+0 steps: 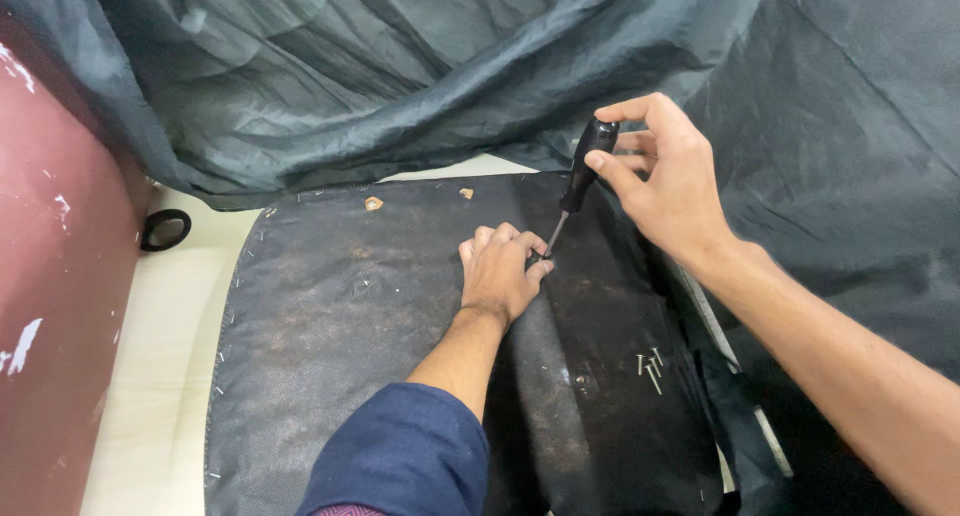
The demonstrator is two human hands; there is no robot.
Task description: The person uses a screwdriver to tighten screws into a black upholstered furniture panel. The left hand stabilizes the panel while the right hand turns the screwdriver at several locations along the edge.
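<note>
Screwdriver (578, 188): gripped at its black handle by the right hand (665, 181) — shaft slanted down-left, tip just beside the left hand.
Left hand (500, 271): curled shut, pressed on the black panel (350, 316) — what it pinches cannot be told.
Loose screws (650, 366): laid on the panel, toward the right forearm.

An upholstery or furniture-repair workshop, worn dark stapled fabric panel (380, 306) on a pale surface (160, 356), loose screws (650, 366), crumpled grey dust-cover cloth (400, 66), scuffed maroon padded piece (50, 276), black-handled screwdriver (582, 176) in use
</note>
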